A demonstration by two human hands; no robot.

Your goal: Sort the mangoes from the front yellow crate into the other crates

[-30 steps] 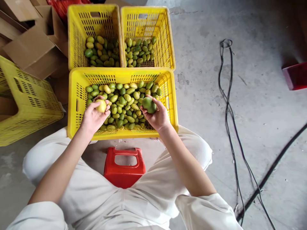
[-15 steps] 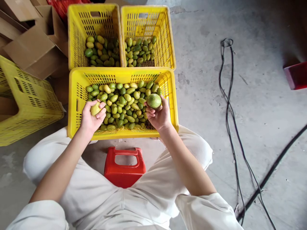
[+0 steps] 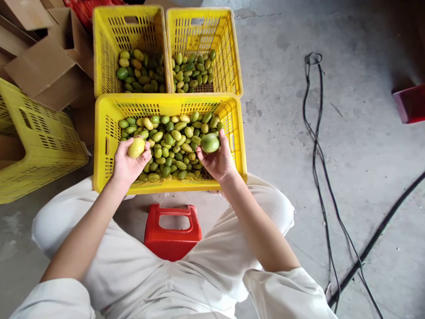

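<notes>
A wide yellow crate (image 3: 170, 103) full of small green and yellow fruits stands on the floor in front of my knees. My left hand (image 3: 126, 165) is closed round a yellowish fruit (image 3: 136, 147) over the crate's left side. Over the right side, my right hand (image 3: 217, 160) grips a larger green fruit (image 3: 210, 142) in its fingers. Both hands hover just above the pile.
Two more yellow crates, the left one (image 3: 99, 57) and the right one (image 3: 232, 48), stand behind it, each partly filled with fruit. Another yellow crate (image 3: 36, 141) and cardboard boxes (image 3: 43, 66) lie at the left. A red stool (image 3: 171, 230) sits between my legs. Black cables (image 3: 318, 146) cross the concrete floor.
Both hands have turned their fruits in the fingers while staying over the near crate. The left fruit dipped left and came back up; the right fruit shifted slightly right.
</notes>
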